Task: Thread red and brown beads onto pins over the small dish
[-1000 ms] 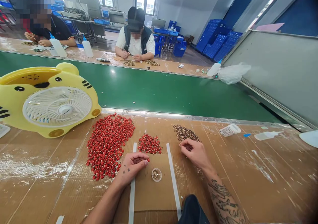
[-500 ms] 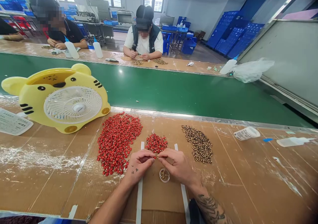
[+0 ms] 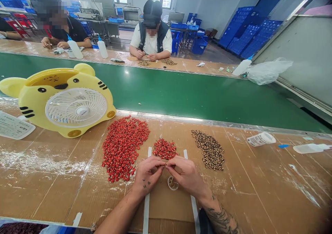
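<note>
– Looking down at the tabletop [image 3: 46, 178], what are the two hands doing?

– The left hand [image 3: 147, 174] and the right hand [image 3: 187, 175] meet in the middle. Their fingertips are squeezed together on a tiny piece [image 3: 165, 164]. It is too small to tell what it is.

– Where is that tiny piece?

– It is up between the two hands. It sits just above a small clear cup [image 3: 172, 183] and right in front of the small red pile [image 3: 165, 148].

– What is in the cup?

– I cannot tell. The right hand partly hides it.

– What else is close by?

– A big red pile [image 3: 124, 147] lies just beside the left hand. A brown pile [image 3: 210, 153] lies near the right hand. Two white strips run under the hands, one white strip [image 3: 147, 206] on the left and another white strip [image 3: 194, 208] on the right.

– And the yellow thing?

– That is a tiger fan [image 3: 64, 102]. It stands on the left, next to the big red pile.

– What is behind the piles?

– A green belt [image 3: 186, 92] runs across. On its far side a person in a white shirt [image 3: 151, 36] sits with little piles too. Another person in a dark shirt [image 3: 64, 31] sits further left.

– Anything on the right?

– A white bottle [image 3: 260, 139] and a clear bottle [image 3: 308, 148] lie on their sides, well apart from the hands.
</note>
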The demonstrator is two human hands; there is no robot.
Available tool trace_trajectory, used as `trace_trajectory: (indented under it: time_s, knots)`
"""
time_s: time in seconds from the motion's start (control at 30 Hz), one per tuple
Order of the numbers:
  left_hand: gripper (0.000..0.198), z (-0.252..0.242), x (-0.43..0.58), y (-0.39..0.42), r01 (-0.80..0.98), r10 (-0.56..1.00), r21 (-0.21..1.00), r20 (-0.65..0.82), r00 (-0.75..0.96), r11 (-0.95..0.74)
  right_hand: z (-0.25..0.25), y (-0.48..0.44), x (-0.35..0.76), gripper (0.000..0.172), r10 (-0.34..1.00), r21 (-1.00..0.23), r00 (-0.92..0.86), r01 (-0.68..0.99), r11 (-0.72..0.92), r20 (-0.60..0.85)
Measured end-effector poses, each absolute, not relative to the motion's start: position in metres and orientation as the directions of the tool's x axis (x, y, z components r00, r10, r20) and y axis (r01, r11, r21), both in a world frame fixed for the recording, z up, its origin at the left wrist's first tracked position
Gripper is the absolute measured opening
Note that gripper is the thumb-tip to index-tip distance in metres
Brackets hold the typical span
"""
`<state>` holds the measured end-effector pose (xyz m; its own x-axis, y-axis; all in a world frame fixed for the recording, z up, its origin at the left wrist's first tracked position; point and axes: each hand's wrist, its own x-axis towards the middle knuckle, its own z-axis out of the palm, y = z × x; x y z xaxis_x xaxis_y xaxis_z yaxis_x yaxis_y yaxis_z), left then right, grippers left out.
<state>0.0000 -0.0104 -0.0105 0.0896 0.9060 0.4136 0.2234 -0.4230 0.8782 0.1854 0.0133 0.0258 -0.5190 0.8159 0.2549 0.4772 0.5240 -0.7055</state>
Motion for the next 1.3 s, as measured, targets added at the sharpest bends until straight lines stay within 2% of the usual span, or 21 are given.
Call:
trace_trajectory:
  time_s: [0.17,0.33,0.67,0.83,0.97,1.3]
  knots:
    - [0.022,-0.0066,-0.0005,-0.0117,0.273,0.882,0.839,0.454,0.128,-0.471,0.028,0.013,0.185,0.013,0.815,-0.685,-0.522,0.499,0.531,0.251]
    - [0.021,-0.0047,0.0001,-0.0111,0.268,0.881,0.842,0.466,0.08,-0.469,0.0295,0.013,0.1842,0.012,0.832,-0.694,-0.505,0.514,0.505,0.231]
    - [0.019,-0.0067,-0.0009,-0.0103,0.236,0.88,0.848,0.452,0.148,-0.475,0.0313,0.014,0.1857,0.015,0.807,-0.679,-0.541,0.504,0.535,0.235]
    - [0.012,-0.0014,-0.0021,-0.0096,0.073,0.93,0.929,0.357,0.089,-0.363,0.0344,0.0156,0.1872,0.013,0.838,-0.778,-0.483,0.412,0.474,0.255]
    - [0.008,-0.0005,-0.0021,-0.0103,-0.044,0.951,0.951,0.306,0.034,-0.305,0.0352,0.0159,0.1843,0.021,0.851,-0.84,-0.463,0.336,0.426,0.247]
    - [0.009,-0.003,-0.0029,-0.0132,0.017,0.943,0.944,0.329,0.048,-0.33,0.0303,0.0149,0.1862,0.023,0.849,-0.857,-0.482,0.321,0.402,0.218]
